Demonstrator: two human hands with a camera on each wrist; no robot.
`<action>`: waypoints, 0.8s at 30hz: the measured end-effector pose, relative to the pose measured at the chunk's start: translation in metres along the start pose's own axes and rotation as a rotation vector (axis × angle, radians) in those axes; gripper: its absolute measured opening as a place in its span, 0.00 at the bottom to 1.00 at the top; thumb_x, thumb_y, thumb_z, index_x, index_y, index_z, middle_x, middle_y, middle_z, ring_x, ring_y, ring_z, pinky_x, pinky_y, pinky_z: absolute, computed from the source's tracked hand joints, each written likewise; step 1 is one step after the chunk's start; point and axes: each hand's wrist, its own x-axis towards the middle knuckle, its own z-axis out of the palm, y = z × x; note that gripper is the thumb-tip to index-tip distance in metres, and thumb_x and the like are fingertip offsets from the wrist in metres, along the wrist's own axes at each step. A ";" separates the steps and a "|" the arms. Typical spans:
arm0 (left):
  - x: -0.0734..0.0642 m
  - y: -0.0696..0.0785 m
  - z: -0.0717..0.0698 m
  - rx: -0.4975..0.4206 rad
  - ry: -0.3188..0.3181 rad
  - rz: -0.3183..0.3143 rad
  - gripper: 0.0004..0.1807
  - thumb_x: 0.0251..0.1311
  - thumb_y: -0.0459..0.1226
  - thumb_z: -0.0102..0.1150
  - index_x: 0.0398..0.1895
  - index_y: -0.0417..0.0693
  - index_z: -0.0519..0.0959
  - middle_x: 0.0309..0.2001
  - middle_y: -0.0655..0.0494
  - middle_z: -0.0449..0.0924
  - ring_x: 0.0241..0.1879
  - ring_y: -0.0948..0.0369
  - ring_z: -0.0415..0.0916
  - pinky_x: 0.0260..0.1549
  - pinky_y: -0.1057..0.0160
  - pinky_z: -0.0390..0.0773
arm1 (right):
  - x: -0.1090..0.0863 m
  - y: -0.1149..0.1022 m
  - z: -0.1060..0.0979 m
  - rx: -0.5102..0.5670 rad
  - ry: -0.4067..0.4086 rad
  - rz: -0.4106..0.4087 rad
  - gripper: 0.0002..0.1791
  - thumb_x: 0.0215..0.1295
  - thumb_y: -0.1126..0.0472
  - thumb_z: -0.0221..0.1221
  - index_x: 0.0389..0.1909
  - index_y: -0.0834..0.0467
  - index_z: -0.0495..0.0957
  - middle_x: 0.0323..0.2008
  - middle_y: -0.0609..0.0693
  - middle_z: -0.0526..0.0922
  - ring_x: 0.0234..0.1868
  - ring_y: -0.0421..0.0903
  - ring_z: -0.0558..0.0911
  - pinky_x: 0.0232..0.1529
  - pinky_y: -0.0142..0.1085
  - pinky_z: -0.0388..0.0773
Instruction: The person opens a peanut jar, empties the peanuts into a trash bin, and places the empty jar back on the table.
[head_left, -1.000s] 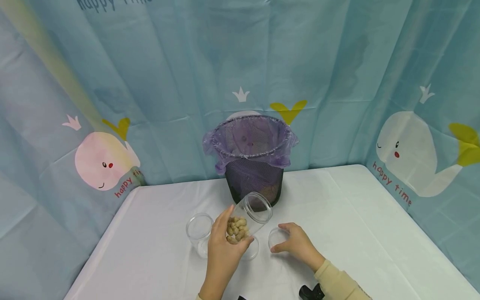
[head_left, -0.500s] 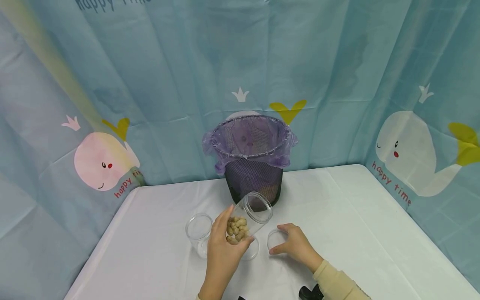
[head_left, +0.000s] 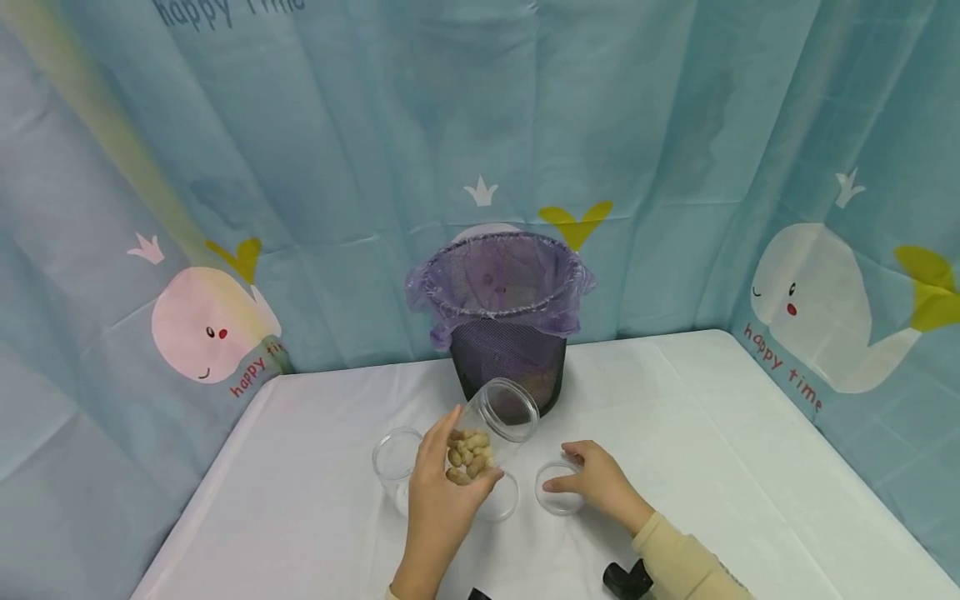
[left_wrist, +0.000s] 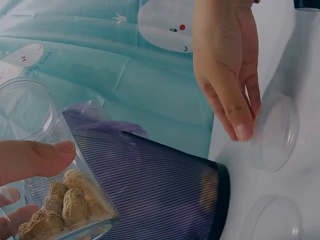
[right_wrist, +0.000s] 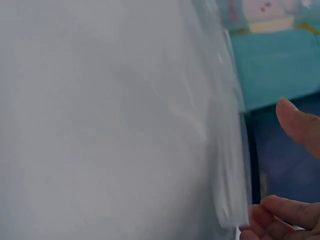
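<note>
My left hand (head_left: 441,498) grips a clear plastic jar (head_left: 491,408), fingers on one side and thumb on the other. The jar tilts with its uncovered mouth up and to the right; unshelled peanuts (head_left: 469,454) lie in its lower part. My right hand (head_left: 606,485) hovers by a clear round lid (head_left: 559,508) lying on the table, thumb and fingers spread apart. In the left wrist view, the thumb is close to the lid (left_wrist: 275,132); I cannot tell whether it touches. The right wrist view shows the lid (right_wrist: 231,175) blurred, away from the spread fingers.
A second clear lid (head_left: 504,510) lies below the held jar. Another clear jar (head_left: 393,468) stands left of my left hand, partly hidden. Behind is a mesh bin (head_left: 506,350) with a purple liner (head_left: 577,304). Black objects (head_left: 628,579) sit near my right sleeve.
My right hand has let go of the lid, which now lies flat on the table, and has lifted slightly. The jar of peanuts has shifted a little left and up with my left hand.
</note>
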 end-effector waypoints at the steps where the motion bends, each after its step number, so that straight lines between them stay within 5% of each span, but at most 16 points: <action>1: 0.002 0.001 -0.002 0.000 0.004 0.006 0.49 0.37 0.31 0.81 0.69 0.54 0.70 0.63 0.53 0.74 0.57 0.56 0.75 0.60 0.46 0.78 | 0.002 0.001 -0.004 0.018 0.004 0.015 0.41 0.46 0.54 0.77 0.58 0.72 0.75 0.56 0.66 0.80 0.60 0.64 0.78 0.63 0.56 0.76; 14: 0.031 0.012 -0.026 -0.024 -0.059 0.071 0.50 0.40 0.32 0.81 0.71 0.54 0.68 0.56 0.51 0.77 0.53 0.56 0.74 0.57 0.42 0.79 | 0.026 -0.019 -0.071 0.080 0.049 0.000 0.38 0.61 0.48 0.68 0.64 0.68 0.72 0.59 0.65 0.81 0.61 0.61 0.80 0.60 0.53 0.79; 24: 0.058 0.017 -0.046 0.079 -0.067 0.214 0.49 0.41 0.34 0.81 0.72 0.49 0.67 0.65 0.47 0.73 0.55 0.52 0.75 0.52 0.47 0.82 | 0.056 -0.044 -0.124 0.056 0.166 -0.077 0.38 0.67 0.43 0.61 0.67 0.67 0.70 0.64 0.65 0.76 0.65 0.63 0.75 0.65 0.57 0.74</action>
